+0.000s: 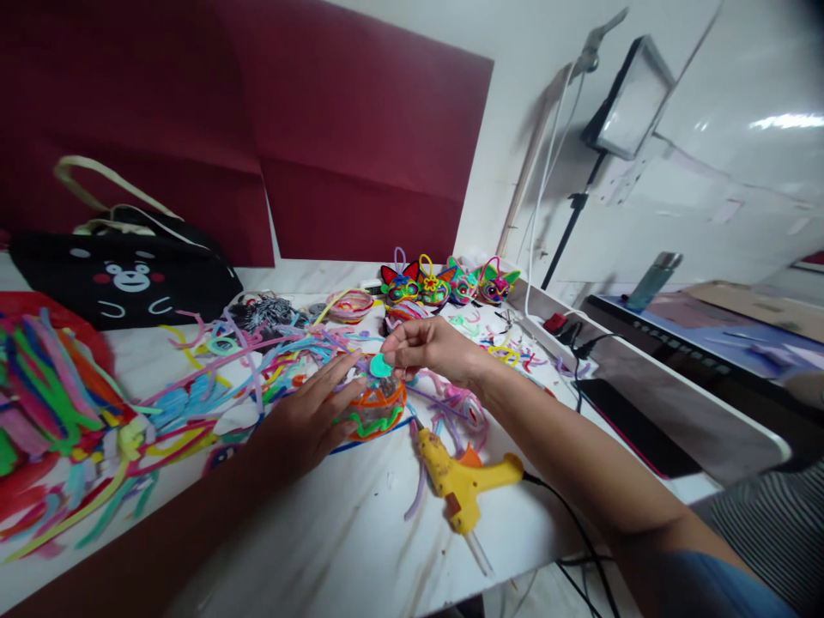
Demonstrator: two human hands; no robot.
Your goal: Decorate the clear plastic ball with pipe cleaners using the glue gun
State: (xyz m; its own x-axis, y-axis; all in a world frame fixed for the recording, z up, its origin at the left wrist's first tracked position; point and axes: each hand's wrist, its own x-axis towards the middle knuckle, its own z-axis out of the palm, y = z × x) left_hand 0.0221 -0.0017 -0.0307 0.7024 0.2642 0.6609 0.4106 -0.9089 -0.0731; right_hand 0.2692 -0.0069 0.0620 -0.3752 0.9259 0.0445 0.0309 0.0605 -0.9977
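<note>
Your right hand (428, 348) pinches a teal disc (381, 366); open left hand (305, 416) steadies orange-trimmed piece (372, 421). Grip lightly; mind the rim.

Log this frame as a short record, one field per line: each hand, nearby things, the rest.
left hand: fingers spread at the craft piece; hand open
right hand: hand pinches a teal disc over that piece
near the hands: yellow glue gun on the table, nozzle towards the craft piece
behind: four eared masks in a row
rest: black bag and fuzzy strips, at picture left
</note>
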